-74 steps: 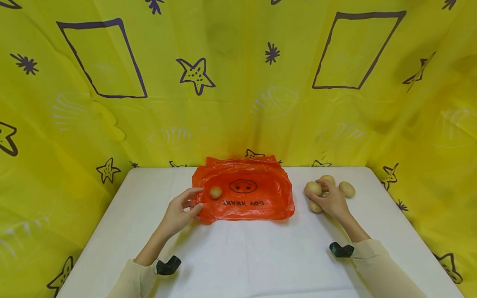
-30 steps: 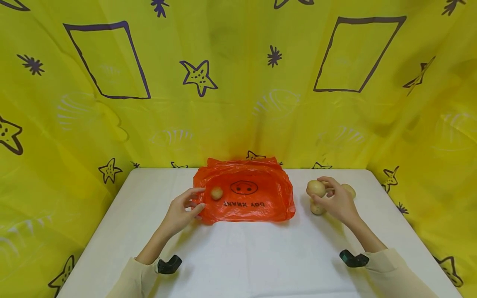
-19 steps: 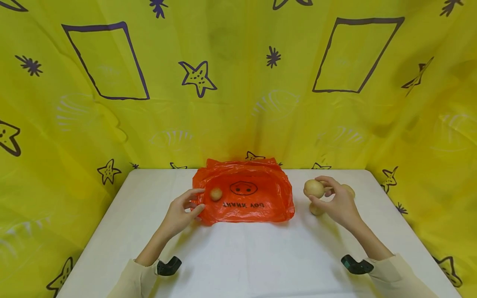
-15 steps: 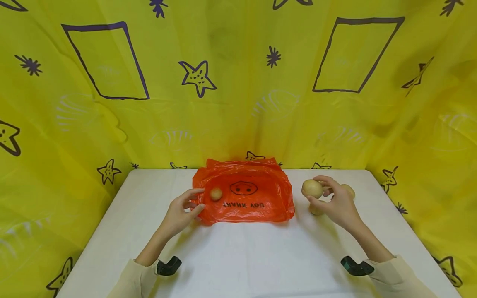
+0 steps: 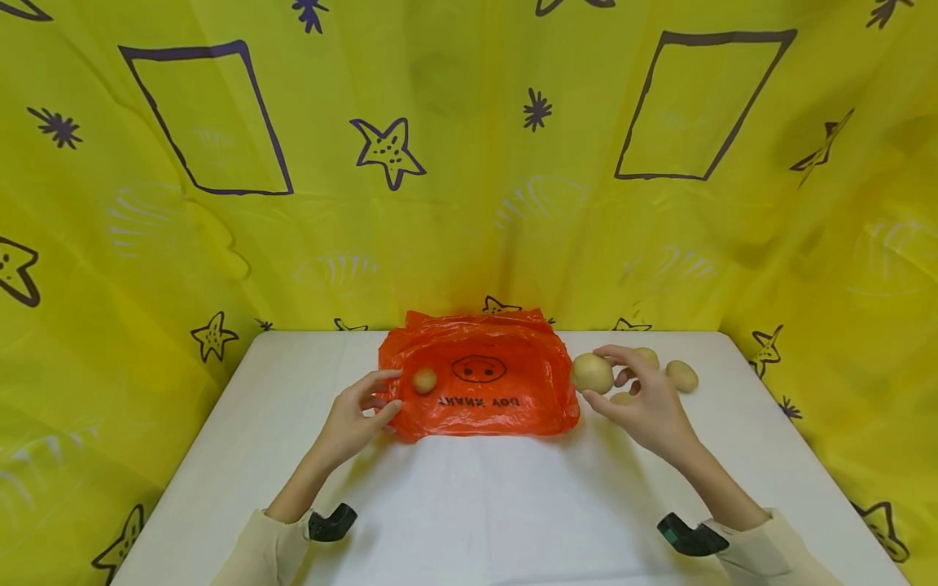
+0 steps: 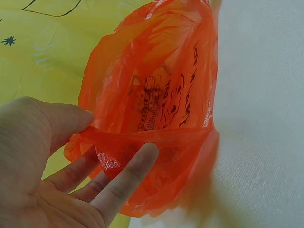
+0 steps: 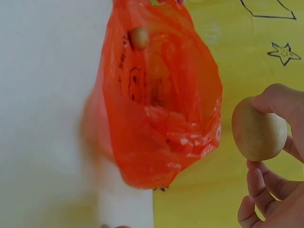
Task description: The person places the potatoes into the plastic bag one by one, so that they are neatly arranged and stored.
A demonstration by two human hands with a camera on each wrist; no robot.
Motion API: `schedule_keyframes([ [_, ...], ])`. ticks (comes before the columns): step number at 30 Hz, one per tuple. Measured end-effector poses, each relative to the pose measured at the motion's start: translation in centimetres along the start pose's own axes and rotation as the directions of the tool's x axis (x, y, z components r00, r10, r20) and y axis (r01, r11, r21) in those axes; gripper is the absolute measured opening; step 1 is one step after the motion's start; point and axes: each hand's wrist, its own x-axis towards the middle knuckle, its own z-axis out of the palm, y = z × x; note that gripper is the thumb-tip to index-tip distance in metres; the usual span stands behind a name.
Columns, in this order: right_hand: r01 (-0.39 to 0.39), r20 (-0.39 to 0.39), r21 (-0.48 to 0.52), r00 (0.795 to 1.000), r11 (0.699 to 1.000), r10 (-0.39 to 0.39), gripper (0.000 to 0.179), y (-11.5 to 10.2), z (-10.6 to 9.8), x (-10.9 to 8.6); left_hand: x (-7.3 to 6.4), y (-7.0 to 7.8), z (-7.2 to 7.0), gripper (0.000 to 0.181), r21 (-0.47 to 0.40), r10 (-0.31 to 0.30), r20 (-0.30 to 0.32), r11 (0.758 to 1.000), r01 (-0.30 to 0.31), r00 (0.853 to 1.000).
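A red plastic bag [image 5: 513, 382] with a printed pig face and lettering lies at the back middle of the table. Its mouth gapes, and a potato [image 5: 424, 380] sits in its left part. At the bag's left end my left hand [image 5: 357, 413] holds the rim, with thumb and fingers spread along the plastic [image 6: 152, 135]. My right hand [image 5: 652, 411] pinches another potato [image 7: 259, 129] between thumb and fingertips. In the head view this potato overlaps the bag's right edge. Behind the right hand lie a potato [image 5: 681, 376] and a partly hidden potato [image 5: 647, 356].
White cloth covers the table [image 5: 476, 505]. A yellow curtain [image 5: 469, 228] with dark star drawings rises along the back and both sides. Another potato [image 5: 623, 399] shows partly below the right hand's fingers. Each wrist carries a black device [image 5: 692, 535].
My right hand has lifted a potato from the group on the right and carried it left to the bag's edge. My left hand has stayed at the bag's left end.
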Motion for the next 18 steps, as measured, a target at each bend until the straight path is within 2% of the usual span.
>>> schedule_keyframes([
  [7,0.02,0.018,0.008,1.0,1.0,-0.02,0.054,-1.6,1.1,-0.2,0.0,0.1,0.0,0.044,-0.004,-0.001,0.004,1.0,0.001,1.0],
  [18,0.064,0.08,0.097,0.994,0.993,-0.072,0.053,-4.0,4.0,-0.3,-0.1,0.1,-0.1,0.045,0.025,-0.006,-0.005,1.0,0.006,1.0],
])
